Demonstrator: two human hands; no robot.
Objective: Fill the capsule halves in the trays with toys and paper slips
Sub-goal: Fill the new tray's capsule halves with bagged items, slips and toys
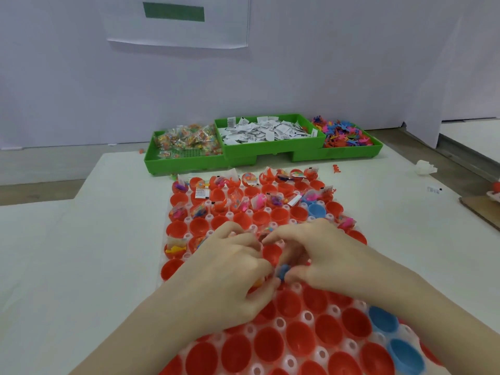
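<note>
both hands curl over glossy round red capsule halves [271, 254]; right hand [322, 255] pinches a blue toy [282, 272]; left hand [230, 266] grip unclear

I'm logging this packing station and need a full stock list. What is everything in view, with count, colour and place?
Green bins: three, side by side at the table's far edge.
Bagged toys: many, multicoloured, left bin.
Paper slips: many, white, middle bin.
Loose toys: many, pink, blue and orange, right bin.
Capsule tray: clear, mid-table, reaching the near edge.
Red capsule halves: dozens in the tray; far rows mostly filled, near rows empty.
Blue capsule halves: a few, right side.
Stray orange toy: one, on the table.
Crumpled white paper: one, far right.
Left hand: over the tray, fingers curled.
Right hand: pinching a small blue toy.
</note>
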